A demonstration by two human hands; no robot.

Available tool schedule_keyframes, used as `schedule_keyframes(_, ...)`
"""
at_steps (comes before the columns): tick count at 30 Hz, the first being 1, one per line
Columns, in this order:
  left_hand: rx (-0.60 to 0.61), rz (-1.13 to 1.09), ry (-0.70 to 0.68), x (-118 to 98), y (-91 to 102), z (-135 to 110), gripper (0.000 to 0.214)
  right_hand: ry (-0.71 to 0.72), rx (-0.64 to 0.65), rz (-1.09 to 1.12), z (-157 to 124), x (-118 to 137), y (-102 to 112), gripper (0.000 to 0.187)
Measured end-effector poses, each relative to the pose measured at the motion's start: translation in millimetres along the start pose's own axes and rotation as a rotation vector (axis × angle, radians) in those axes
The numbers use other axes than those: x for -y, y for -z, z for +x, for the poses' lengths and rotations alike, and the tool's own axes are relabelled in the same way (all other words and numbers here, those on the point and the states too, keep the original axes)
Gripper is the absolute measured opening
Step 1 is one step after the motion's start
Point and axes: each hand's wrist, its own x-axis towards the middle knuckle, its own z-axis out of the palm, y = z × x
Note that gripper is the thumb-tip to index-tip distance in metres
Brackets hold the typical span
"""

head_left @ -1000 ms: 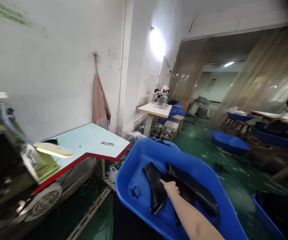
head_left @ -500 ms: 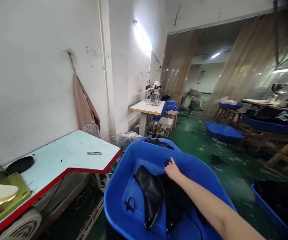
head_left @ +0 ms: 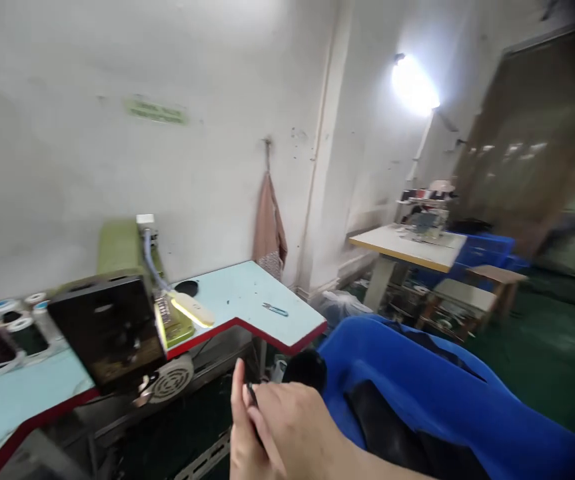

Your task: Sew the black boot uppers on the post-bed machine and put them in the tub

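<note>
My right hand (head_left: 297, 417) is closed low in the middle of the head view, its back toward me. A small black piece (head_left: 252, 395) shows between its fingers and my left hand (head_left: 241, 433). The left hand presses against the right from the left side, one finger pointing up, the others closed around the piece. Most of the piece is hidden, so its kind is unclear. A rounded black shape (head_left: 308, 371) shows just behind the right hand; I cannot tell whether it is held. Right of the hands, black leather-like panels (head_left: 387, 427) lie in a blue tub (head_left: 447, 383).
A pale blue table (head_left: 247, 287) with red edging carries thread snips (head_left: 276, 309), a green sewing machine (head_left: 122, 247) and thread cones (head_left: 22, 330). An apron-like cloth (head_left: 268, 223) hangs on the wall. Behind the tub stand another sewing table (head_left: 407, 245) and wooden stools (head_left: 467, 293).
The view has swung left toward the green machine. My right hand has come out of the tub with the small black piece, and my left hand has entered view and met it.
</note>
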Motion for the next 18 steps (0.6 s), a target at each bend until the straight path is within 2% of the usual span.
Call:
schedule_keyframes(1, -0.046, -0.036, 0.036, -2, 11.5, 0, 0.085, 0.017, 0.085, 0.144, 7, 1, -7, 0.004)
schedule_keyframes(4, -0.189, -0.145, 0.143, -4, 57.6, -4, 0.079, 0.135, 0.27, 0.463, 23, -21, -30, 0.025)
schedule_keyframes(7, -0.379, -0.306, 0.255, -4, 100.0, -7, 0.055, 0.15, 0.323, 0.654, 33, -52, -62, 0.01)
schedule_keyframes(9, -0.463, -0.332, 0.307, -4, 118.5, -3, 0.047, 0.094, 0.31, 0.777, 38, -65, -83, 0.017)
schedule_keyframes(11, -0.499, -0.222, 0.298, -4, 129.4, 2, 0.046, 0.021, 0.23, 0.849, 41, -72, -98, 0.023)
schedule_keyframes(14, -0.496, -0.018, 0.248, -10, 136.5, 11, 0.043, -0.051, 0.099, 0.918, 48, -75, -109, 0.027)
schedule_keyframes(18, -0.509, 0.119, 0.225, -17, 139.6, 20, 0.041, -0.084, 0.026, 1.029, 62, -78, -117, 0.03)
